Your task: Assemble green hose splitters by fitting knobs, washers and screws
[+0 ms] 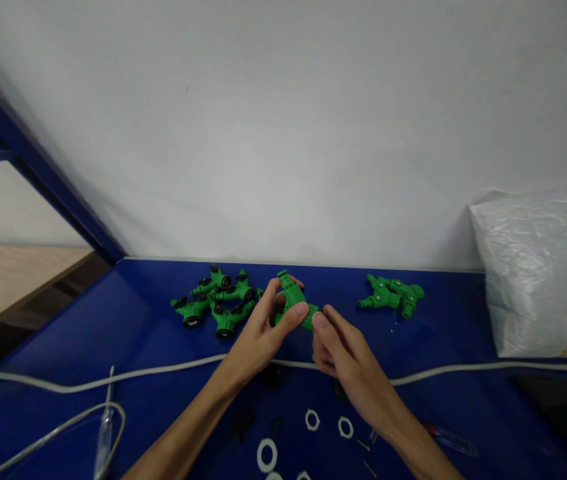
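In the middle of the head view, above the blue table (153, 400), my left hand (266, 327) grips a green Y-shaped hose splitter (292, 293), its thumb lying across the body. My right hand (338, 343) is closed at the splitter's lower right end, thumb and fingers pinching there; anything small inside that pinch is hidden. Several green splitters with black parts (228, 319) lie in a group to the left of my hands. Beyond my right hand rests a smaller cluster of green splitters (383, 293) without visible black parts.
Below my hands lie white rings (266, 455), dark small parts (243, 423) and thin metal pins (369, 468). A white cable (178, 367) crosses the table. Clear-handled screwdrivers lie left (104, 433) and right (453, 440). A white plastic-wrapped package (538, 280) stands by the wall.
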`<state>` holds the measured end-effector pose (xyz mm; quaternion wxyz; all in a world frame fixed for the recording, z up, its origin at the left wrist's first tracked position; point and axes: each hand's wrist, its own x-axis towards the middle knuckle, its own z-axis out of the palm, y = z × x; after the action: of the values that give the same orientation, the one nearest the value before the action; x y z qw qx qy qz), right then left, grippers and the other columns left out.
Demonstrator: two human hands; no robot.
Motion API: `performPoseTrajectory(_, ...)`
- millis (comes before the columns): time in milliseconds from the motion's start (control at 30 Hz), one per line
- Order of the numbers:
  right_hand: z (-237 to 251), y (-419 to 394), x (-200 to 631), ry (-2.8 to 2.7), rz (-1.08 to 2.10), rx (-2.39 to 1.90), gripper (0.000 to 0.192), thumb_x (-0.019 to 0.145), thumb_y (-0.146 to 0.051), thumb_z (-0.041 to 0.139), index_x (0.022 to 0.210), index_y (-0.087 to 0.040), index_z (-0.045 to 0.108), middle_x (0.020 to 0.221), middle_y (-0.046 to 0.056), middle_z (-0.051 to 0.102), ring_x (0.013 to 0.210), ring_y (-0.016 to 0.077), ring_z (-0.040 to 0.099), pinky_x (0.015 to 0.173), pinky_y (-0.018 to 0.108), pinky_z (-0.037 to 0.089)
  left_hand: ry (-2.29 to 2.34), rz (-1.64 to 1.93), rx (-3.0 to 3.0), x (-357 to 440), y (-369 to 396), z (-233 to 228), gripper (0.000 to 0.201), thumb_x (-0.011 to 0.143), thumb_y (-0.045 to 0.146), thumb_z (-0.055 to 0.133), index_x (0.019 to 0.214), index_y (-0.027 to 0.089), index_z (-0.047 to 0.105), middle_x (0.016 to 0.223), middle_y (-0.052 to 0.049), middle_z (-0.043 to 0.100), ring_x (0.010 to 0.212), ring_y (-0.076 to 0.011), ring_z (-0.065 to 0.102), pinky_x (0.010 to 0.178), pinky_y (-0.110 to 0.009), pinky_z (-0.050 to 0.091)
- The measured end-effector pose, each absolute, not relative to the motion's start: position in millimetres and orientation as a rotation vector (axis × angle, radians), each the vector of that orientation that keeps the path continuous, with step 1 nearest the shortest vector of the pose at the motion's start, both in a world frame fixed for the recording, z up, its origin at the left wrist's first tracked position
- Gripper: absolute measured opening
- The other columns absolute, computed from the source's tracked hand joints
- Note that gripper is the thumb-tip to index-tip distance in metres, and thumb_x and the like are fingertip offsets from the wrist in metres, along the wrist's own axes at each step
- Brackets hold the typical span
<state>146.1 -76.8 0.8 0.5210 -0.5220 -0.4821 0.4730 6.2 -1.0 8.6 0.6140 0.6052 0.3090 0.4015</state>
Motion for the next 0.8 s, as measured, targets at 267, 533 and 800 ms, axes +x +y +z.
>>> performPoseTrajectory(267, 6, -74, 144, -0.741, 1.696, -0.894, 0.048, 0.097, -0.06, 0.048, 0.068, -0.023, 0.038, 0.047, -0.014, 0.023, 0.041, 0.0061, 0.016, 0.05, 0.025, 0.025, 0.651, 0.974, 1.68, 4, 4, 1, 0.032, 0.094, 0.041, 0.063, 0.118, 0.021, 0.055, 0.105, -0.004, 0.064, 0.096, -0.0183, 0.058, 0.088, -0.029, 0.046)
performPoseTrajectory(533, 7, -92, 166, -1.734, 1.001, -1.603, 0.042, 0.096, -0.057, 0.054, 0.078, -0.021, 0.067, 0.059, -0.002, 0.055, 0.055, 0.015, 0.052, 0.056, 0.029, 0.04, 0.633, 0.953, 1.043, 7, 6, 6, 0.035, 0.088, 0.043, 0.071, 0.116, 0.024, 0.064, 0.096, 0.0, 0.062, 0.082, -0.0111, 0.059, 0.071, -0.019, 0.049)
performPoseTrajectory(800, -42, -124, 162, -2.349, 0.404, -1.393, 0.032, 0.081, -0.004, 0.071, 0.104, -0.027, 0.073, 0.11, 0.003, 0.073, 0.106, 0.024, 0.069, 0.095, 0.032, 0.054, 0.381, 0.824, 0.597, 4, 15, 6, 0.04, 0.096, 0.04, 0.061, 0.127, 0.016, 0.067, 0.089, -0.007, 0.066, 0.071, -0.0099, 0.061, 0.06, -0.016, 0.049)
